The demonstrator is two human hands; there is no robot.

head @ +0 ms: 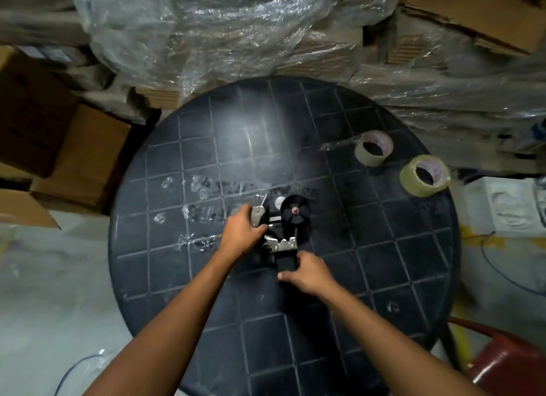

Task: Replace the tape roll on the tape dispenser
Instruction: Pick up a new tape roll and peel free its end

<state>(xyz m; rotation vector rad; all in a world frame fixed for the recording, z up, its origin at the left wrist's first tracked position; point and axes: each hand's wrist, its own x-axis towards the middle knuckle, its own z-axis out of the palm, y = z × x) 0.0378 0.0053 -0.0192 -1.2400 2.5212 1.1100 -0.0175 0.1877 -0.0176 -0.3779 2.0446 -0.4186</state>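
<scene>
A black and metal tape dispenser (291,218) lies on its side near the middle of the round black table (384,262). Its black hub with a pink centre is bare, with no roll on it. My left hand (240,233) grips the dispenser's front metal end. My right hand (305,273) holds its black handle. Two tape rolls lie flat at the table's right: a thin, nearly used roll (374,148) with a loose clear strip trailing left, and a fuller yellowish roll (425,175) near the rim.
Bits of clear tape (204,189) stick to the table left of the dispenser. Plastic-wrapped stacks (236,35) stand behind the table, cardboard boxes (59,147) at the left. A red chair (508,363) sits at the lower right and cables lie on the floor.
</scene>
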